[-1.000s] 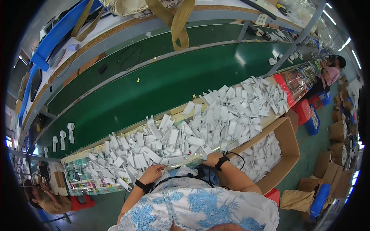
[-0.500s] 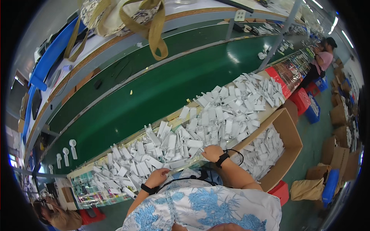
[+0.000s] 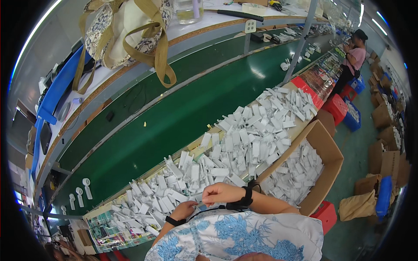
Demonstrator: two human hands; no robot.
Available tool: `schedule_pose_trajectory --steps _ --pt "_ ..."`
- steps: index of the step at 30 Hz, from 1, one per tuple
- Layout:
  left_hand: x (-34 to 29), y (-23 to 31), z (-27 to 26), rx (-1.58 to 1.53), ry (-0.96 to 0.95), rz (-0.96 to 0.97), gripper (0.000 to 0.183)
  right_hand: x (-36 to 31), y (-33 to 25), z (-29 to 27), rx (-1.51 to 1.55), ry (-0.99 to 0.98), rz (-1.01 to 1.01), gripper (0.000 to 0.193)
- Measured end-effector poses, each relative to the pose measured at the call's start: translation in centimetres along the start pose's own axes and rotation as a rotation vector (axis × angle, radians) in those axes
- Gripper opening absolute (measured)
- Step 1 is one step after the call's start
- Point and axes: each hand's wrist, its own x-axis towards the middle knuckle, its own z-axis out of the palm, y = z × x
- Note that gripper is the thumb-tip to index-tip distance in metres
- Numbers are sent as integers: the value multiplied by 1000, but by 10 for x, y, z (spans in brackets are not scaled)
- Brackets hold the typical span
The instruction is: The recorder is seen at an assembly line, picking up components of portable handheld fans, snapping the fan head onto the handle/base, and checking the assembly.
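A long heap of white plastic parts (image 3: 230, 143), flat and rectangular with thin prongs, covers the bench strip in front of me. My left hand (image 3: 183, 210) is at the heap's near edge, its fingers bent together. Just right of it and a little higher, my right hand (image 3: 222, 193) is closed with curled fingers. Both hands are close together in front of my body. Whatever lies inside either hand is hidden or too small to make out. A black band sits on each wrist.
A cardboard box (image 3: 334, 158) of similar white parts stands at my right. Beyond the heap runs a green conveyor belt (image 3: 183, 126), with several white round-headed parts (image 3: 87, 188) at its left. A cloth bag (image 3: 126, 35) hangs over the shelf. A person (image 3: 355, 58) stands far right.
My right hand has come left and in toward my left hand, away from the heap's edge by the box. My left hand has shifted slightly. The view has tilted and moved a little.
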Motion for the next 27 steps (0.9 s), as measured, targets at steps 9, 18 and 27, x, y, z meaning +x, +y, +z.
schedule_pose_trajectory --steps 9,18,27 --pt "-2 2 -2 25 79 49 32 19 7 7 -402 7 29 20" --pt "-28 21 -4 -52 371 14 34 26 3 10 -596 14 53 19" --pt "-31 14 -3 92 386 -19 35 31 29 2 -567 -12 219 18"
